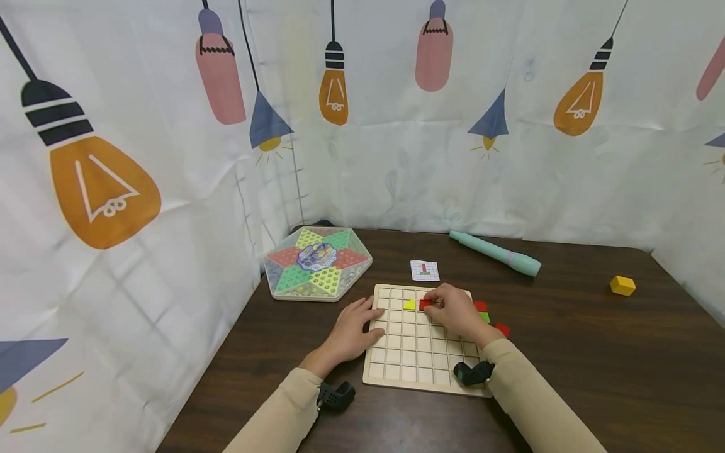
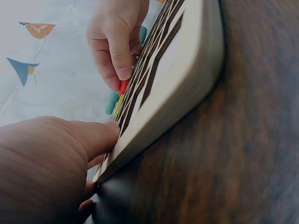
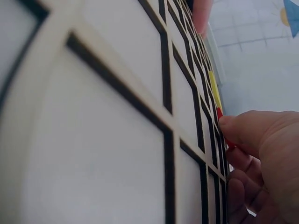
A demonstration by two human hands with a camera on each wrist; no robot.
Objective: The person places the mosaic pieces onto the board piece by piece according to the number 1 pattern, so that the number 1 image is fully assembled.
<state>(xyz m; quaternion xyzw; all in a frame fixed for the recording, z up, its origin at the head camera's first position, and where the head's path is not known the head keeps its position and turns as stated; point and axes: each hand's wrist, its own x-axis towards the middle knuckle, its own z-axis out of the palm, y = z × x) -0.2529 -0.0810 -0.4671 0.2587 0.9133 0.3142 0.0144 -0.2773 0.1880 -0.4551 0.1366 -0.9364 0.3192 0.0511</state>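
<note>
A wooden grid board (image 1: 416, 358) lies on the dark table. My left hand (image 1: 368, 322) rests flat on the board's left edge, fingers straight; its thumb (image 2: 96, 137) touches the rim of the board (image 2: 187, 84). My right hand (image 1: 435, 302) pinches a red piece (image 1: 425, 304) in a cell of the top rows, right beside a yellow triangle piece (image 1: 409, 304). The left wrist view shows the right hand's fingers (image 2: 122, 70) above the red piece (image 2: 123, 87). In the right wrist view the thumb (image 3: 243, 128) presses the red piece (image 3: 219, 113) next to the yellow piece (image 3: 213, 84).
Loose red pieces (image 1: 501, 329) and a green piece (image 1: 485, 317) lie off the board's right edge. Behind the board lie a small pattern card (image 1: 425, 270) and a teal pen (image 1: 495, 253). A hexagonal checkers box (image 1: 317, 261) stands back left, a yellow cube (image 1: 622, 285) far right. Curtains enclose the table.
</note>
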